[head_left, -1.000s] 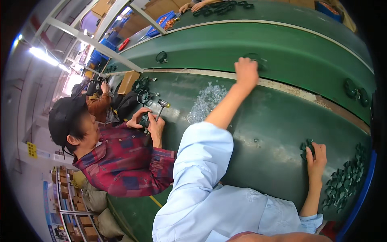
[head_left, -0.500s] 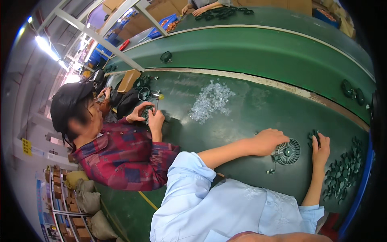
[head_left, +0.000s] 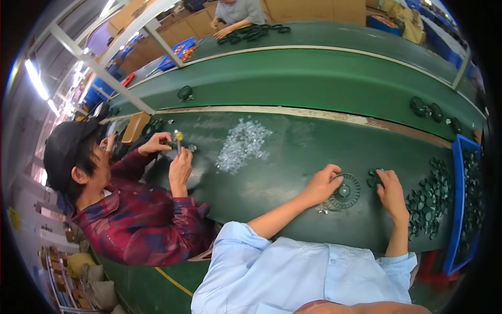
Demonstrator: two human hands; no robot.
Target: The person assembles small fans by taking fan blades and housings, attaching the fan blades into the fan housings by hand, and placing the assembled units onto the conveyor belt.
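Note:
A round dark green fan guard [head_left: 353, 201] with radial slats lies on the green work table in front of me. At its upper left rim is my left hand [head_left: 320, 186], thumb and forefinger closed on the edge. My right hand [head_left: 393, 197] is to the right of the guard, its fingertips closed on a small dark green plastic part [head_left: 372, 178]. A small connector piece [head_left: 323, 211] sits by the guard's lower left side. Right of my right hand spreads a pile of small dark green round parts [head_left: 430, 201].
Clear small plastic pieces [head_left: 243, 146] lie heaped at mid-table. A blue crate [head_left: 454, 230] of dark parts stands at the right edge. To my left, a co-worker in a plaid shirt [head_left: 151, 220] handles a part. Fan pieces [head_left: 426, 109] rest on the green belt beyond.
The view has shifted, so the scene sits further left and the blue crate shows more. My left hand's fingers have opened out from a tighter curl at the guard. The right hand stays at the small part.

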